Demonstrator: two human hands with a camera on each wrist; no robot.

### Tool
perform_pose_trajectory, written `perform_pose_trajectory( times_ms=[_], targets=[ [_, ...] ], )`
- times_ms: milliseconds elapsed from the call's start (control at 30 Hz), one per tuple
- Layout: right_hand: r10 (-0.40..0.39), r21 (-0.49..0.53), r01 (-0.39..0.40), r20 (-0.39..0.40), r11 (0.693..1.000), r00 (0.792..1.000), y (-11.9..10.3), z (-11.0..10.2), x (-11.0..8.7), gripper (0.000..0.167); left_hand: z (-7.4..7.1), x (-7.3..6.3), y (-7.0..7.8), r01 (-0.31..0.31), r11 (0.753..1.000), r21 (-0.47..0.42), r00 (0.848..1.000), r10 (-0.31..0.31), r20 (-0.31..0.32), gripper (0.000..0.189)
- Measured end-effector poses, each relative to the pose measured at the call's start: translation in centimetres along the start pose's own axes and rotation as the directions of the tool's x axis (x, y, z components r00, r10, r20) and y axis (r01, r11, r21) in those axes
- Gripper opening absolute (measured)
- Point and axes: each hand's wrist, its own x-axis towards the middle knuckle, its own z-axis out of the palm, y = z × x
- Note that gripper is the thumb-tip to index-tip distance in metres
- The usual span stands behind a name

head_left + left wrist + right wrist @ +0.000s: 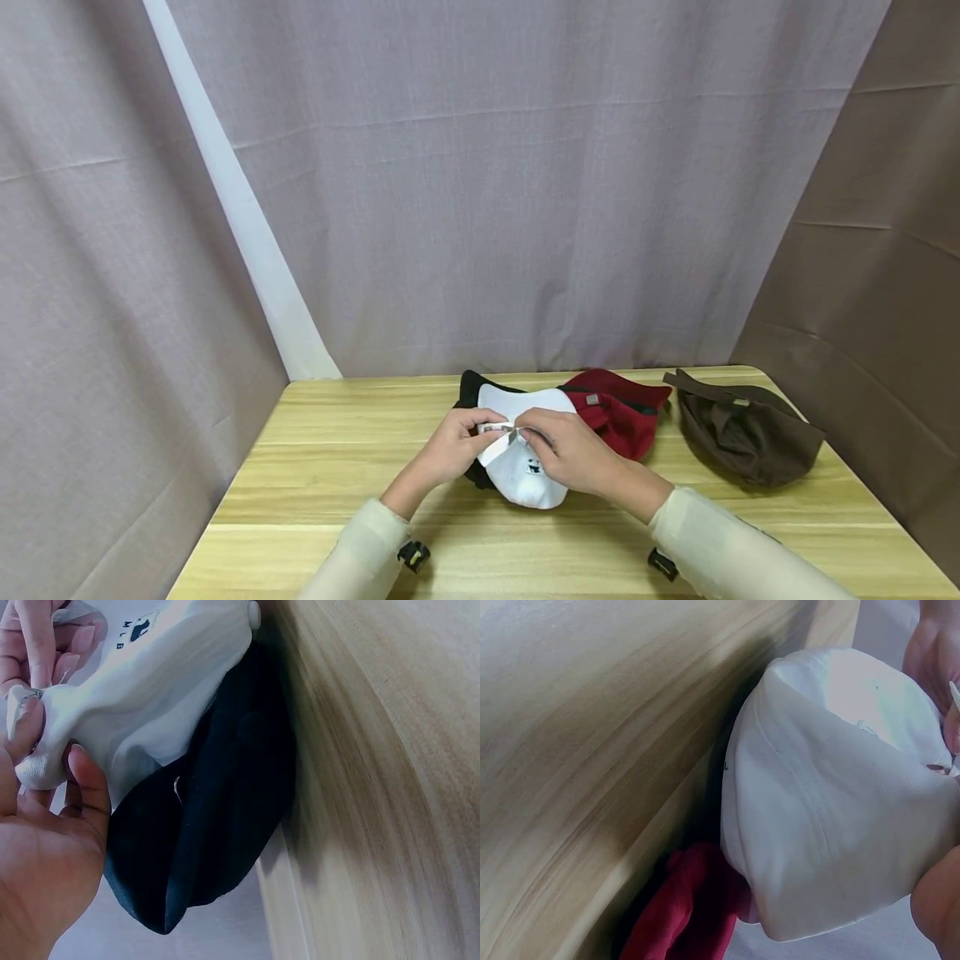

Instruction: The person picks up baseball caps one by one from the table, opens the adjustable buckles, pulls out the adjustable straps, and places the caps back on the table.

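Observation:
A white baseball cap (536, 492) with a small dark print sits at the table's middle, its back strap (497, 450) facing up in the head view. My left hand (453, 446) pinches the strap beside a small metal buckle (512, 433). From the other side my right hand (573, 450) pinches the strap close to the buckle, fingertips of both hands almost meeting. In the left wrist view, MLB lettering (133, 636) shows on the white fabric, and the left thumb lies by the buckle. The right wrist view shows the cap's crown (817, 817), with part of the buckle area cut off.
A black cap (225, 772) lies beside and partly under the white one. Just right of it is a red cap (626, 421), and farther right a dark brown cap (750, 437). The wooden table (330, 467) ends at a grey curtain (450, 208) behind.

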Motion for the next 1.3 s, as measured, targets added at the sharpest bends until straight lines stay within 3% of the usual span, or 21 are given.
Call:
perform_pose_trajectory(
  times_ms=[700, 1167, 1300],
  targets=[
    [-0.04, 0.018, 0.041, -0.027, 0.999, 0.999, 0.35, 0.05, -0.1, 0.027, -0.05, -0.27, -0.25, 0.004, 1.0, 0.023, 1.0, -0.004, 0.007, 0.017],
    [-0.016, -0.023, 0.015, -0.043, 1.0, 0.999, 0.13, 0.04, -0.28, 0.028, -0.21, -0.29, -0.17, 0.007, 0.999, 0.037, 0.999, -0.008, 0.031, 0.017],
    [0.023, 0.01, -0.022, -0.027, 1.0, 0.999, 0.14, 0.06, -0.33, 0.024, -0.27, -0.3, -0.13, 0.014, 0.999, 0.037, 0.999, -0.015, 0.034, 0.018]
  ],
)
